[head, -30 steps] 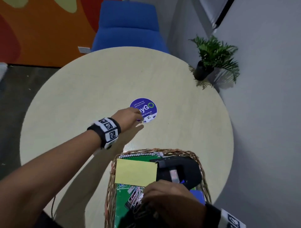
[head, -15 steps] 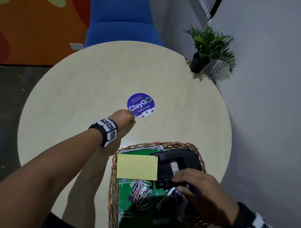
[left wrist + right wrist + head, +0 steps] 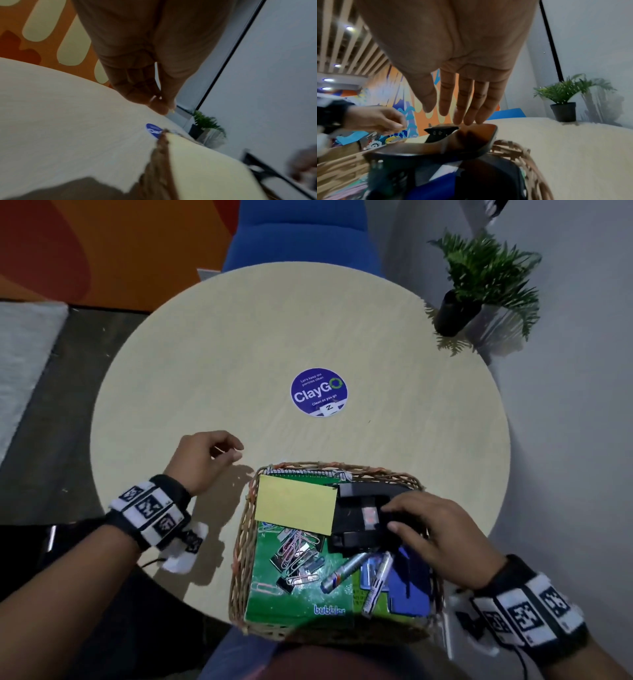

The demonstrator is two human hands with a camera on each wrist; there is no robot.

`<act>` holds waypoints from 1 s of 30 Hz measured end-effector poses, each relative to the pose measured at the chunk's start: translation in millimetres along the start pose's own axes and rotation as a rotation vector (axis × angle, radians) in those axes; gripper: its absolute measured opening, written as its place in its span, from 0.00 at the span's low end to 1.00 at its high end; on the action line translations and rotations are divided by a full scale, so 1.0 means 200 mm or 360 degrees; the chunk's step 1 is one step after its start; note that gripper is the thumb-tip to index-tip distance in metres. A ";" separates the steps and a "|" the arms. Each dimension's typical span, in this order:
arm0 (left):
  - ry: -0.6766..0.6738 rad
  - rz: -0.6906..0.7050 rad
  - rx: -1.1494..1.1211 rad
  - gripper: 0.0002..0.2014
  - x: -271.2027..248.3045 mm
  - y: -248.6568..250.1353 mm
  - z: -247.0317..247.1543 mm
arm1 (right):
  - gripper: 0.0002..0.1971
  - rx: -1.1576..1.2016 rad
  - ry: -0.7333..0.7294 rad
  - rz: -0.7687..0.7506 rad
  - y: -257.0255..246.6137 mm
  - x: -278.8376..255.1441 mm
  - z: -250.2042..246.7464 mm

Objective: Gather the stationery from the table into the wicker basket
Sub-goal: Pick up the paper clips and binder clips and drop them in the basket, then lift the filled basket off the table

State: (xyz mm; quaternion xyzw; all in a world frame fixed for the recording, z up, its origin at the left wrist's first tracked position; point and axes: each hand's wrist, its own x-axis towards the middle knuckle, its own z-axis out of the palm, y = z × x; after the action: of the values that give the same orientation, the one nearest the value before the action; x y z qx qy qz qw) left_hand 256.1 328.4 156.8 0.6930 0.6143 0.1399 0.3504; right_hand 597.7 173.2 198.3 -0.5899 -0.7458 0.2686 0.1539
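Observation:
The wicker basket (image 3: 246, 529) stands at the table's near edge. In it lie a green notebook (image 3: 301, 594), a yellow sticky pad (image 3: 294, 503), a black hole punch (image 3: 356, 518), loose paper clips (image 3: 298, 553), silver markers (image 3: 346, 571) and a blue item (image 3: 411, 583). My right hand (image 3: 394, 518) lies over the punch's right end with its fingers (image 3: 465, 102) straight above the punch (image 3: 453, 142). My left hand (image 3: 229, 453) hovers just left of the basket's far corner, thumb and fingers (image 3: 161, 104) pinched on a small thin thing that looks like a paper clip.
A round purple ClayGo sticker (image 3: 318, 397) is stuck mid-table (image 3: 205, 354). A potted plant (image 3: 479, 282) stands off the table's far right, and a blue chair (image 3: 301, 231) behind its far edge. The wall is close on the right.
My left hand has drawn back from the sticker toward the basket with its fingers pinched. My right hand rose from the basket's near part onto the hole punch.

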 end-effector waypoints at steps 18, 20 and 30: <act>-0.0530 -0.0201 -0.0608 0.11 -1.17 0.15 0.48 | 0.20 -0.0148 -0.0780 0.0071 0.35 0.59 0.02; -0.0798 -0.0278 -0.0590 0.12 -1.20 0.07 0.54 | 0.18 -0.0148 -0.0927 0.0098 0.37 0.61 0.04; -0.1088 -0.0211 -0.0659 0.44 -1.03 0.03 0.74 | 0.16 0.0268 -0.0923 0.0175 0.41 0.52 0.04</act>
State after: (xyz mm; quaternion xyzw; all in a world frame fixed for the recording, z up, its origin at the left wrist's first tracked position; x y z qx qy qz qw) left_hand 309.9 85.6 103.3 0.5732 0.4646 -0.0008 0.6749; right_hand 632.2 285.7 134.4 -0.5133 -0.7006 0.4946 -0.0316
